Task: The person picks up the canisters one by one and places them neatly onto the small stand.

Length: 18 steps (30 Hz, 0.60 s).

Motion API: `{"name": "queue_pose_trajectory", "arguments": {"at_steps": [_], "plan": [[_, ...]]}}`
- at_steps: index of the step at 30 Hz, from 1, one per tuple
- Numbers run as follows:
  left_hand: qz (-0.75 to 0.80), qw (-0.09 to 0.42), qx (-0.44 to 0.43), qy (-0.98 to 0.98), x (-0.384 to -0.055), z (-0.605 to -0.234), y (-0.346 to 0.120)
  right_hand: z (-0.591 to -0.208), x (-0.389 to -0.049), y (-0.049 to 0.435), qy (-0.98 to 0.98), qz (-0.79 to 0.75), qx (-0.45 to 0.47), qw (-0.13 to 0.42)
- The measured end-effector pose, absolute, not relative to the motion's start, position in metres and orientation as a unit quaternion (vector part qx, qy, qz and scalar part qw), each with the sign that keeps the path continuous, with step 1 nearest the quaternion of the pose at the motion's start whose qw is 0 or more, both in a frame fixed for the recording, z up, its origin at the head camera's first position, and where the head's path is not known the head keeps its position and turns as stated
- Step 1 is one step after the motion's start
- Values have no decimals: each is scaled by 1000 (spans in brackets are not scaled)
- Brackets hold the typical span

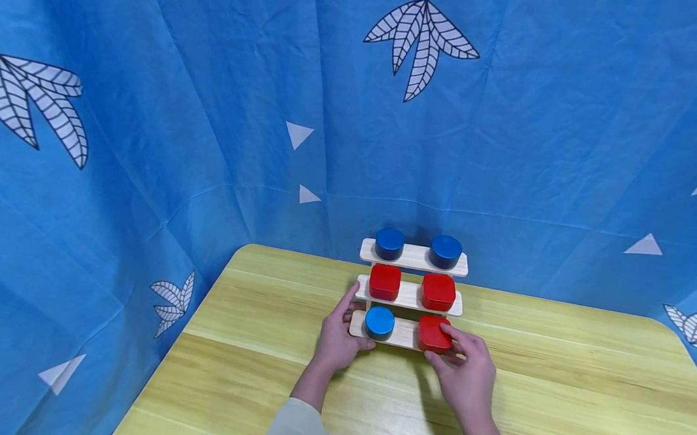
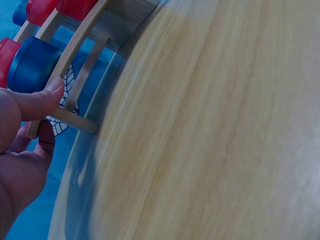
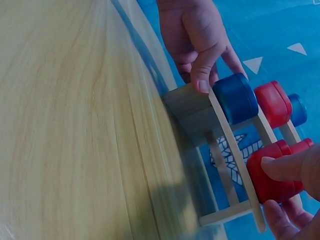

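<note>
A three-tier light wooden rack [image 1: 406,332] stands on the table, with two lidded tins on each tier. My left hand [image 1: 338,342] grips the left end of the bottom tier, and the thumb [image 2: 52,92] lies on its front edge beside a round blue tin [image 1: 380,322]. At the right end of that tier, my right hand [image 1: 473,378] holds a square red tin [image 1: 434,334] between thumb and fingers. In the right wrist view this red tin [image 3: 270,182] sits on or just at the tier; whether it touches the wood I cannot tell.
Two red tins, left [image 1: 384,282] and right [image 1: 438,292], occupy the middle tier. Dark blue round tins, left [image 1: 389,244] and right [image 1: 445,251], are on top. Behind the wooden table [image 1: 552,386] hangs a blue cloth [image 1: 387,147] with leaf prints.
</note>
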<state>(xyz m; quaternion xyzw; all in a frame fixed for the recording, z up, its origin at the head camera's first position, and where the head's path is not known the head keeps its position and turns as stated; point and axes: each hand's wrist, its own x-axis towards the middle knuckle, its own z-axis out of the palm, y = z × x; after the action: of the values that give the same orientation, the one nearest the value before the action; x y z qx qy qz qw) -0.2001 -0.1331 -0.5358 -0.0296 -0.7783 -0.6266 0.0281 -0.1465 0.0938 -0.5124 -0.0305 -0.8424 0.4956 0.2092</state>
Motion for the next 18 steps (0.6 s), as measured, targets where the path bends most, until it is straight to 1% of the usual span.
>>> {"name": "queue_pose_trajectory", "arguments": {"at_steps": [8, 18], "plan": [[-629, 23, -25, -776, -202, -537, -132, -512, -148, 93, -850, 488, -43, 190], [-629, 24, -23, -777, -201, -537, -132, -512, -146, 93, -851, 490, -35, 188]]}}
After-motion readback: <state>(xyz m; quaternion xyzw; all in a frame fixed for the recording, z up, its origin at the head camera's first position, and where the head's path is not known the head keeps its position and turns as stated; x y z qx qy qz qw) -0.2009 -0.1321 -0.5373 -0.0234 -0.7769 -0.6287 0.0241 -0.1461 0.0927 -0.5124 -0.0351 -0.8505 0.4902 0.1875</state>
